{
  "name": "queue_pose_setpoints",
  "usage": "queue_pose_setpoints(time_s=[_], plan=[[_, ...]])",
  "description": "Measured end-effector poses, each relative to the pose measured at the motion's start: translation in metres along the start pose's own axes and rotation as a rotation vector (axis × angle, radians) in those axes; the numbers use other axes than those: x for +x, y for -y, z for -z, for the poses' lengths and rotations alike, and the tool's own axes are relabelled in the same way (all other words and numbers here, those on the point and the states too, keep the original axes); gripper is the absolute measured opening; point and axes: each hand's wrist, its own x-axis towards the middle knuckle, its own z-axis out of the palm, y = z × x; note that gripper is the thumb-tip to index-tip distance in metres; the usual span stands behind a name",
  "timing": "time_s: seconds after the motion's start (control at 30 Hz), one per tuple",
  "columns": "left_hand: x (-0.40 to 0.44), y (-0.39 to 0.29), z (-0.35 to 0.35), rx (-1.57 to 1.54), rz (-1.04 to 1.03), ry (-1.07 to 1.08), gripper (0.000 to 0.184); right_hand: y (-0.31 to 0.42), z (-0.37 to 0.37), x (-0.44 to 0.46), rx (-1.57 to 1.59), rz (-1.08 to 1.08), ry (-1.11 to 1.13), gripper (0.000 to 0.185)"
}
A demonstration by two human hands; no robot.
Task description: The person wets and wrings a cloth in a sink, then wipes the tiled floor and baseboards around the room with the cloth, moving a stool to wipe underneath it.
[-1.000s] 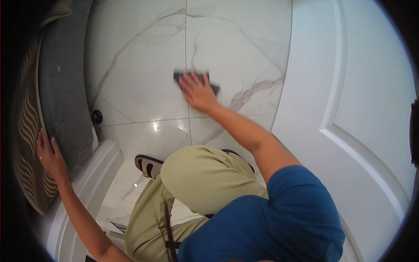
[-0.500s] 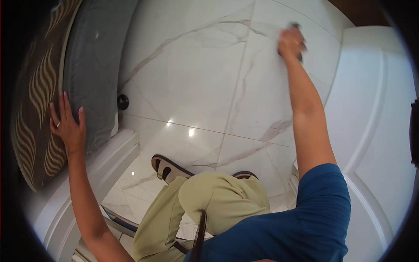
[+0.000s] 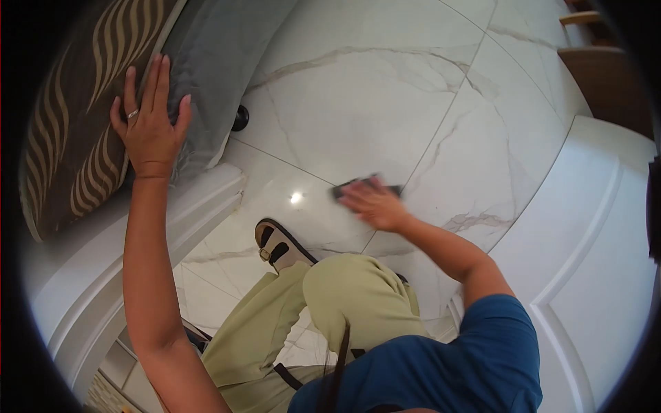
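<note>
My right hand [image 3: 375, 204] presses a dark grey cloth [image 3: 392, 189] flat on the white marbled floor tiles [image 3: 351, 103], a little ahead of my knee. The hand is slightly blurred, and the cloth shows past its fingers on both sides. At the upper left, my left hand [image 3: 153, 122] rests with fingers spread on the edge between a brown wavy-patterned cushion [image 3: 76, 138] and a grey fabric cover [image 3: 213, 62]. A ring is on one of its fingers. Nothing is held in it.
A white panelled door [image 3: 585, 227] stands at the right. Brown wooden furniture [image 3: 609, 82] is at the upper right. A round black foot [image 3: 240, 118] shows beside the grey cover. White door trim [image 3: 172, 241] runs at the left, near my sandal [image 3: 279, 244].
My right hand with the cloth swept out to the far right, then came back nearer my knees. My left hand stays on the cushion edge. The view has turned, showing more of the wooden furniture.
</note>
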Motion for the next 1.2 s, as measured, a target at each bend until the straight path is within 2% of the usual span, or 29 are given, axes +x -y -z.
queue_pose_setpoints(time_s=[0.03, 0.07, 0.1, 0.17, 0.2, 0.23, 0.27, 0.33, 0.4, 0.43, 0.47, 0.5, 0.53, 0.57, 0.6, 0.63, 0.7, 0.73, 0.8, 0.87, 0.9, 1.0, 1.07, 1.1, 1.13, 1.17, 1.2], plan=[[0.000, 0.001, -0.001, -0.011, -0.001, -0.009, 0.059, -0.023, 0.039, -0.016, 0.053, -0.200, 0.166, 0.053], [0.002, -0.001, -0.002, -0.024, -0.005, -0.024, 0.059, -0.067, 0.031, -0.039, -0.244, -0.255, -0.014, 0.053], [0.004, -0.002, -0.002, -0.026, 0.011, -0.030, 0.059, -0.105, 0.064, -0.044, -0.252, -0.441, -0.061, 0.053], [0.002, -0.002, -0.001, -0.109, 0.021, -0.076, 0.056, -0.193, 0.103, -0.044, -0.473, -0.675, -0.384, 0.055], [0.001, -0.002, -0.002, -0.097, 0.034, -0.066, 0.056, -0.242, 0.121, -0.038, -0.562, -0.818, -0.456, 0.054], [0.002, -0.003, -0.004, -0.115, 0.037, -0.059, 0.057, -0.280, 0.141, -0.025, -0.520, -0.928, -0.594, 0.056], [0.002, -0.003, -0.005, -0.126, 0.040, -0.056, 0.057, -0.337, 0.147, -0.010, -0.480, -1.202, -0.618, 0.059], [0.002, -0.007, -0.008, -0.123, 0.065, -0.059, 0.056, -0.366, 0.183, 0.057, -0.332, -1.453, -0.679, 0.061], [0.003, -0.011, -0.011, -0.120, 0.065, -0.056, 0.055, -0.398, 0.189, 0.131, -0.333, -1.193, -0.625, 0.060], [0.003, -0.011, -0.012, -0.128, 0.075, -0.072, 0.055, -0.346, 0.203, 0.183, -0.246, -1.146, -0.442, 0.057], [0.004, -0.011, -0.013, -0.146, 0.084, -0.098, 0.054, -0.321, 0.187, 0.223, -0.378, -0.870, -0.593, 0.053], [0.002, -0.010, -0.014, -0.140, 0.072, -0.087, 0.054, -0.299, 0.165, 0.258, -0.473, -0.662, -0.641, 0.052], [0.002, -0.010, -0.013, -0.141, 0.073, -0.072, 0.055, -0.286, 0.133, 0.289, -0.595, -0.558, -0.664, 0.050], [0.004, -0.011, -0.011, -0.150, 0.085, -0.071, 0.055, -0.228, 0.121, 0.303, -0.679, -0.457, -0.459, 0.049], [0.006, -0.010, -0.010, -0.162, 0.099, -0.088, 0.055, -0.190, 0.093, 0.310, -0.508, -0.319, -0.423, 0.049], [0.005, -0.009, -0.011, -0.166, 0.096, -0.080, 0.055, -0.140, 0.069, 0.297, -0.555, -0.229, -0.308, 0.049], [0.005, -0.010, -0.011, -0.187, 0.099, -0.093, 0.055, -0.057, 0.036, 0.242, -0.299, -0.012, -0.104, 0.049], [0.005, -0.009, -0.011, -0.194, 0.096, -0.067, 0.055, -0.037, 0.015, 0.206, -0.225, 0.110, -0.197, 0.050], [0.004, -0.006, -0.009, -0.199, 0.088, -0.048, 0.055, -0.035, 0.026, 0.144, -0.021, 0.111, -0.063, 0.053], [0.003, -0.006, -0.009, -0.193, 0.106, 0.005, 0.055, -0.080, 0.078, 0.106, 0.026, -0.177, -0.020, 0.056], [0.003, -0.008, -0.010, -0.206, 0.104, -0.005, 0.055, -0.117, 0.086, 0.086, -0.215, -0.325, -0.108, 0.057], [0.005, -0.010, -0.011, -0.187, 0.120, -0.058, 0.054, -0.245, 0.136, 0.053, -0.365, -0.642, -0.428, 0.055], [0.004, -0.010, -0.014, -0.167, 0.123, -0.056, 0.052, -0.326, 0.173, 0.064, -0.524, -0.823, -0.610, 0.056], [0.005, -0.010, -0.016, -0.146, 0.118, -0.048, 0.052, -0.363, 0.183, 0.083, -0.569, -1.063, -0.620, 0.059], [0.005, -0.012, -0.019, -0.147, 0.129, -0.070, 0.051, -0.375, 0.198, 0.115, -0.566, -1.180, -0.677, 0.060], [0.004, -0.014, -0.020, -0.150, 0.136, -0.090, 0.050, -0.372, 0.213, 0.151, -0.498, -1.182, -0.726, 0.059], [0.005, -0.014, -0.021, -0.140, 0.123, -0.080, 0.050, -0.367, 0.226, 0.184, -0.412, -1.094, -0.590, 0.057]])
